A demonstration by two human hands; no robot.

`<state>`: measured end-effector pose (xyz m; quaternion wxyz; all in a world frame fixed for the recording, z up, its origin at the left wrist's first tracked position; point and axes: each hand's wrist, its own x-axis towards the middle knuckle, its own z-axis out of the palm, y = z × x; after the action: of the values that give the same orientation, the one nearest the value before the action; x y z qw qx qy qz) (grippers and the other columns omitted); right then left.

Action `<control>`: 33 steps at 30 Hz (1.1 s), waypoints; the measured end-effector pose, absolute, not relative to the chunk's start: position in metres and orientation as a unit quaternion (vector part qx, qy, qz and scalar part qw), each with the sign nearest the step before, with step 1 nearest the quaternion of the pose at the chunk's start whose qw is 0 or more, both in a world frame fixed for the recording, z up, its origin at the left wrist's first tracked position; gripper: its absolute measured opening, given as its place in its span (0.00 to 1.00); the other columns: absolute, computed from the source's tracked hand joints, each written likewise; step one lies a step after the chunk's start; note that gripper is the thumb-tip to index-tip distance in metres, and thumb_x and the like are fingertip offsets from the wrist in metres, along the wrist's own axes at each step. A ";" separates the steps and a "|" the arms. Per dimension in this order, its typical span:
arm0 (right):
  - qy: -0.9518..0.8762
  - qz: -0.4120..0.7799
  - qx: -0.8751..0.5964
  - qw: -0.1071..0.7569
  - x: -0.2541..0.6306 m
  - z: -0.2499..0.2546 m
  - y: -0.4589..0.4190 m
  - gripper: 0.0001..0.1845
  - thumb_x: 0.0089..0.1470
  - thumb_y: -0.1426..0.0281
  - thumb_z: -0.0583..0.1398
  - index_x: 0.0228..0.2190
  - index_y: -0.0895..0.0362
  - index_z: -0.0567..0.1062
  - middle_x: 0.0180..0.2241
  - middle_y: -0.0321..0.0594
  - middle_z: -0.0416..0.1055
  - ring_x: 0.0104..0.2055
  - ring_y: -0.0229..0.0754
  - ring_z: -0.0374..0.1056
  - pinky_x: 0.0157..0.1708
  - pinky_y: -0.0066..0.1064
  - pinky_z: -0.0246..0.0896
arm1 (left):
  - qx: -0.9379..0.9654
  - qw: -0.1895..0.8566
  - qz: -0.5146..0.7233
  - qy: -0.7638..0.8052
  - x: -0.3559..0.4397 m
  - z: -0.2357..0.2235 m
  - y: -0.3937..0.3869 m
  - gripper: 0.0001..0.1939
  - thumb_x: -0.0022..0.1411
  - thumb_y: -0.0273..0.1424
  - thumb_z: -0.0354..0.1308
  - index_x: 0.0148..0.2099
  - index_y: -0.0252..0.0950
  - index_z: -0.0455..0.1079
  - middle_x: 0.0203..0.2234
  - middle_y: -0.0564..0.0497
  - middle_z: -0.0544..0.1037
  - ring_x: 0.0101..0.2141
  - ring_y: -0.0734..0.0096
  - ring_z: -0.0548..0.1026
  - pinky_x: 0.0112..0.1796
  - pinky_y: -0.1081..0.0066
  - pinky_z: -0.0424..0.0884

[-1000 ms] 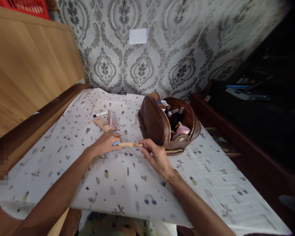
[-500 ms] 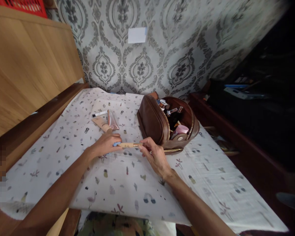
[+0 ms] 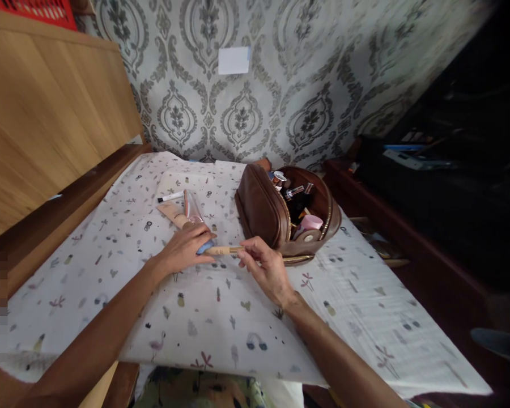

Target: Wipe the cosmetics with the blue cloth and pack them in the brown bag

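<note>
A slim beige cosmetic tube (image 3: 223, 250) with a gold band lies level between my two hands, over the patterned cloth. My right hand (image 3: 266, 266) pinches its right end. At its left end my left hand (image 3: 187, 249) is closed around a piece of blue cloth (image 3: 204, 247), pressed against the tube; most of the cloth is hidden by the fingers. Just beyond my left hand lie a beige squeeze tube (image 3: 174, 215), a clear pinkish pouch or tube (image 3: 193, 208) and a thin white tube with a black cap (image 3: 170, 196).
Right of centre stands an unzipped brown cosmetic bag (image 3: 261, 207) holding several items, among them a pink-capped one (image 3: 311, 222). A printed white cloth (image 3: 153, 317) covers the table. A wooden panel (image 3: 55, 107) rises at left, and a papered wall (image 3: 242, 113) closes the back.
My left hand and the blue cloth have shifted slightly along the tube, and more blue shows between the fingers. My right hand keeps its pinch. The view has moved a little.
</note>
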<state>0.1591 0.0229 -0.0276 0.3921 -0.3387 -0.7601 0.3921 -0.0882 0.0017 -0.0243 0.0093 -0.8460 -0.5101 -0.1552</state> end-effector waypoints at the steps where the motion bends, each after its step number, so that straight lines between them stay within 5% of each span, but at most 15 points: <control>1: -0.763 0.389 -0.332 0.396 0.159 -0.029 0.023 0.16 0.63 0.55 0.57 0.39 0.55 0.70 0.26 0.35 0.72 0.26 0.38 0.72 0.22 0.25 0.63 | -0.848 0.020 -0.164 -0.503 -0.084 -0.024 0.000 0.26 0.64 0.50 0.59 0.55 0.37 0.71 0.46 0.44 0.74 0.45 0.59 0.73 0.42 0.64 0.70; 5: -0.783 0.364 -0.299 0.406 0.160 -0.032 0.022 0.14 0.64 0.58 0.58 0.42 0.55 0.74 0.32 0.39 0.76 0.29 0.38 0.73 0.29 0.29 0.70 | -0.862 0.032 -0.189 -0.469 -0.071 -0.022 -0.008 0.19 0.67 0.43 0.59 0.55 0.37 0.70 0.44 0.45 0.75 0.44 0.60 0.74 0.40 0.66 0.70; 9: -0.796 0.331 -0.275 0.426 0.161 -0.029 0.022 0.13 0.64 0.61 0.58 0.43 0.56 0.76 0.32 0.40 0.76 0.31 0.38 0.73 0.28 0.27 0.69 | -0.870 -0.010 -0.164 -0.464 -0.074 -0.023 -0.006 0.09 0.70 0.36 0.55 0.43 0.37 0.73 0.37 0.48 0.76 0.39 0.64 0.75 0.34 0.69 0.67; 23: -0.755 0.297 -0.309 0.497 0.179 0.004 0.018 0.13 0.62 0.59 0.60 0.37 0.56 0.77 0.27 0.36 0.72 0.26 0.35 0.67 0.27 0.25 0.65 | -0.807 -0.180 -0.267 -0.495 -0.075 -0.018 -0.002 0.21 0.71 0.43 0.50 0.29 0.37 0.68 0.24 0.54 0.70 0.26 0.71 0.70 0.29 0.73 0.66; 33: -0.678 0.304 -0.306 0.596 0.220 0.021 0.005 0.11 0.61 0.62 0.62 0.39 0.56 0.77 0.27 0.37 0.75 0.24 0.35 0.69 0.25 0.25 0.68 | -0.757 -0.156 -0.360 -0.522 -0.050 0.003 0.000 0.12 0.67 0.41 0.56 0.41 0.41 0.77 0.30 0.52 0.77 0.31 0.66 0.75 0.32 0.71 0.72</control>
<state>0.2201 0.0048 0.0208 0.5959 -0.3056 -0.6777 0.3037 -0.0499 -0.0002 0.0030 -0.1565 -0.7568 -0.5223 -0.3604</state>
